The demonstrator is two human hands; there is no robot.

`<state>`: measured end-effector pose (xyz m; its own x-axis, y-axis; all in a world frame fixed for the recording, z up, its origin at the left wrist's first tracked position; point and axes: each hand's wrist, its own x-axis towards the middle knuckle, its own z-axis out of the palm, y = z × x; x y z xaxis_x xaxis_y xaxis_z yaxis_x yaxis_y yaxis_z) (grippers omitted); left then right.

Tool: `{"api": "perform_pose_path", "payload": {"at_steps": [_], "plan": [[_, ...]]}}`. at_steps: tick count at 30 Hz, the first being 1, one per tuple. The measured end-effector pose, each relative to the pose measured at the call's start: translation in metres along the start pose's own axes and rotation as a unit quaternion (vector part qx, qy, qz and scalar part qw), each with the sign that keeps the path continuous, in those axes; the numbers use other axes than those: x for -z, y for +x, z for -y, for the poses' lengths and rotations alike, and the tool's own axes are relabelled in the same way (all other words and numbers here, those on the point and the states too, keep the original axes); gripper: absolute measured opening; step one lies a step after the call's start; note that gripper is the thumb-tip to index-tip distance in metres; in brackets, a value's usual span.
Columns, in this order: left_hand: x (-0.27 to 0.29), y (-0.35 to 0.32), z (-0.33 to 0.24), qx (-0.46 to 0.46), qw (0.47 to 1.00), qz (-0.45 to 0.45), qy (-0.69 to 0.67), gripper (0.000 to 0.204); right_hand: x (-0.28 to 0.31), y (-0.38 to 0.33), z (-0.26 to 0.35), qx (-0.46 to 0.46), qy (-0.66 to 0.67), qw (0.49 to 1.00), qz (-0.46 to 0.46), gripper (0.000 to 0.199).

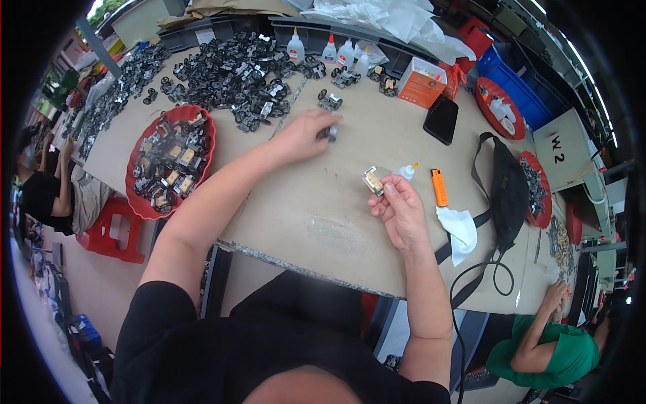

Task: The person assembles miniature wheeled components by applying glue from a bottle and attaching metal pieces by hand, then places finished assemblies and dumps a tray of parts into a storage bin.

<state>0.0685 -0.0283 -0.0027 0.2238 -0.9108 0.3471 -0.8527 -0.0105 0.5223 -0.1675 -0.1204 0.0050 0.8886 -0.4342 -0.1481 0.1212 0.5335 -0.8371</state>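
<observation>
My left hand (304, 137) reaches across the table with its fingers closed on a small dark part (328, 132), blurred and half hidden by them. Just beyond it stands a small wheeled toy chassis (330, 100). Nearer to me, my right hand (402, 212) pinches a small cream and silver toy car part (372, 182) between thumb and fingers, raised above the table. A small white glue bottle (407, 172) with a yellow tip is right behind that hand. To the left, a red scalloped tray (210, 124) holds many cream and dark toy parts.
A heap of black wheeled chassis (232, 74) covers the far left. Glue bottles (295, 48), an orange box (422, 82) and a black phone (441, 119) stand or lie farther back. Rightward are an orange lighter (439, 187), white cloth (459, 232) and black bag (508, 195). Co-workers sit at both sides.
</observation>
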Motion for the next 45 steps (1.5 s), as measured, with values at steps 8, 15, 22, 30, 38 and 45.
{"api": "perform_pose_path", "payload": {"at_steps": [8, 15, 22, 30, 38, 45], "plan": [[0.006, -0.042, -0.036, -0.006, 0.999, 0.023, -0.039, 0.049, -0.005, 0.001, 0.002, -0.005, -0.019, 1.0, 0.005, 0.02], [-0.005, -0.047, -0.031, -0.034, 0.999, 0.0, 0.021, 0.038, -0.005, 0.0, -0.001, -0.005, -0.025, 1.0, 0.007, 0.02], [-0.019, -0.054, -0.054, 0.113, 0.939, -0.001, -0.325, 0.031, -0.005, -0.001, -0.001, 0.017, -0.024, 1.0, 0.007, 0.019], [0.004, -0.062, -0.083, 0.037, 0.99, 0.108, -0.086, 0.045, -0.01, 0.007, -0.013, -0.001, 0.034, 0.999, 0.02, 0.02], [0.001, -0.053, -0.077, 0.104, 0.982, 0.126, -0.093, 0.052, -0.011, 0.006, -0.012, 0.014, 0.027, 0.999, 0.03, 0.021], [-0.009, -0.055, -0.084, 0.117, 0.945, 0.155, -0.261, 0.04, -0.01, 0.002, -0.012, 0.019, 0.011, 0.999, 0.033, 0.02]]}}
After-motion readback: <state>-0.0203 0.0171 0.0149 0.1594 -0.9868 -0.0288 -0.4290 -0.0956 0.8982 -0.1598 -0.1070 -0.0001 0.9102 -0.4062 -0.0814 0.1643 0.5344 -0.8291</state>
